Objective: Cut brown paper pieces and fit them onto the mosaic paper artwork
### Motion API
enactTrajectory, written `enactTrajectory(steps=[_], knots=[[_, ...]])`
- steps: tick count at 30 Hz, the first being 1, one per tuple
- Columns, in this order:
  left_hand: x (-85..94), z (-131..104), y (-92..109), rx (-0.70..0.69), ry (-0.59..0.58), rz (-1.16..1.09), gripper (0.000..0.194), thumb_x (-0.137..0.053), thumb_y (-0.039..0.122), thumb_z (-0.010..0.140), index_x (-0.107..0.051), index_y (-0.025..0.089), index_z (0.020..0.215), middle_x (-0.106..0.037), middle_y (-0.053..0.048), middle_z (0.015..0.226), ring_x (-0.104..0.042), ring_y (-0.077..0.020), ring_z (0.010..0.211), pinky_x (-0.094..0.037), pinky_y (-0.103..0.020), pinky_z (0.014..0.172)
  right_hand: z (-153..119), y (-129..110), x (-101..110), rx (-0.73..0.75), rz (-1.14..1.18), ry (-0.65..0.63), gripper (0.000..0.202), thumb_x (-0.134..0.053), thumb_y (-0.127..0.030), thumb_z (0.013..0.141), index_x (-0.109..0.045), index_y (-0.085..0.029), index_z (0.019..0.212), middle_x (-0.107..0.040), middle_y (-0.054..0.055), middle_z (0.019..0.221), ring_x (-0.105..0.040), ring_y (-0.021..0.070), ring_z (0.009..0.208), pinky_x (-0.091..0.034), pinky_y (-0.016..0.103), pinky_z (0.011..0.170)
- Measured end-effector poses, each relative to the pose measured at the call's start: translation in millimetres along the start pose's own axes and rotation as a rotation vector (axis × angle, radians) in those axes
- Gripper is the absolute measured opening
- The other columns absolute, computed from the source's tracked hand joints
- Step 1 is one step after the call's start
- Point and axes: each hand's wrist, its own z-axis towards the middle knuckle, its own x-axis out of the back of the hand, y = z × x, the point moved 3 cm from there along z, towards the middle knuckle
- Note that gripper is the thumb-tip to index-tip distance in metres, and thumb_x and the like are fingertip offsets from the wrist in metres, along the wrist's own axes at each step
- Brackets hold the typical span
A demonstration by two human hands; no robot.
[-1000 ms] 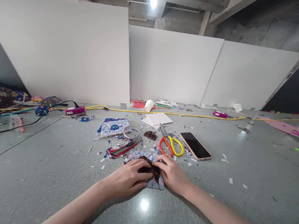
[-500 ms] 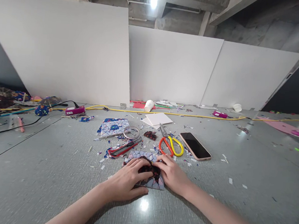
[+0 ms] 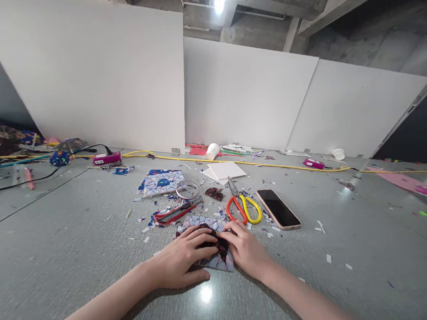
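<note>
A small flat board [image 3: 216, 266] with a pale blue mosaic pattern lies on the table in front of me. On top of it rests a dark, red-flecked patterned piece [image 3: 223, 250], partly covered by my fingers. My left hand [image 3: 186, 257] lies over the board's left side, fingers stretched out and slightly apart, pressing on the dark piece. At the right edge, my right hand [image 3: 245, 247] has its fingers bent, closed at the dark piece's upper right edge. Beyond the board are a red utility knife [image 3: 178, 213] and scissors [image 3: 244, 207] with red and yellow handles.
A phone [image 3: 278, 209] lies to the right. Behind are a roll of tape [image 3: 187, 190], a dark patterned scrap [image 3: 214, 193], blue-and-white mosaic squares [image 3: 163, 182] and white cards [image 3: 227, 170]. Paper bits are scattered around. A yellow cable [image 3: 273, 165] runs before white panels [image 3: 245, 93].
</note>
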Motion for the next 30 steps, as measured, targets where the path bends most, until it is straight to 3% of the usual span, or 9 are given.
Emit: enactTrajectory(steps=[6,11,17,22,30], knots=[[-0.7,-1.3,1.6,-0.003,0.000,0.024,0.046,-0.054,0.035,0.076,-0.046,0.023,0.120,-0.046,-0.009,0.121,-0.033,-0.0273,0.119,-0.025,-0.046,0.099,1.2,-0.1,1.2,-0.019,0.025,-0.007,0.037,-0.041,-0.004,0.080,-0.054,-0.024,0.108,-0.054,0.004,0.097,-0.048,0.0175,0.095,-0.041,0.035,0.086],[-1.4,-3.5,0.7,0.022,0.052,0.058,0.046,-0.056,0.036,0.074,-0.049,0.024,0.118,-0.038,-0.011,0.123,-0.036,-0.0295,0.113,-0.033,-0.046,0.093,0.2,1.5,0.8,-0.039,0.056,-0.020,0.040,-0.040,-0.003,0.080,-0.051,-0.024,0.112,-0.053,0.004,0.100,-0.047,0.0176,0.098,-0.039,0.036,0.089],[1.1,-2.5,5.6,-0.050,0.022,0.156,0.046,-0.052,0.036,0.077,-0.046,0.022,0.120,-0.041,-0.011,0.120,-0.036,-0.0290,0.114,-0.028,-0.047,0.097,1.3,5.4,0.5,-0.071,0.116,-0.004,0.035,-0.040,-0.003,0.079,-0.058,-0.023,0.102,-0.053,0.004,0.098,-0.049,0.0169,0.095,-0.040,0.032,0.085],[0.3,-2.3,8.3,-0.092,0.006,0.233,0.047,-0.047,0.035,0.079,-0.042,0.019,0.123,-0.044,-0.013,0.121,-0.038,-0.0286,0.115,-0.023,-0.048,0.100,6.8,6.6,1.3,-0.174,0.227,0.040,0.022,-0.045,-0.013,0.082,-0.064,-0.021,0.089,-0.056,0.004,0.091,-0.053,0.0152,0.089,-0.041,0.029,0.082],[2.0,-1.3,9.2,-0.093,0.023,0.208,0.045,-0.049,0.034,0.078,-0.045,0.019,0.120,-0.046,-0.013,0.122,-0.038,-0.0288,0.116,-0.029,-0.046,0.098,7.4,6.3,-3.0,-0.243,0.257,0.085,0.017,-0.059,-0.011,0.070,-0.065,-0.021,0.082,-0.056,0.002,0.088,-0.054,0.0160,0.088,-0.041,0.030,0.082]])
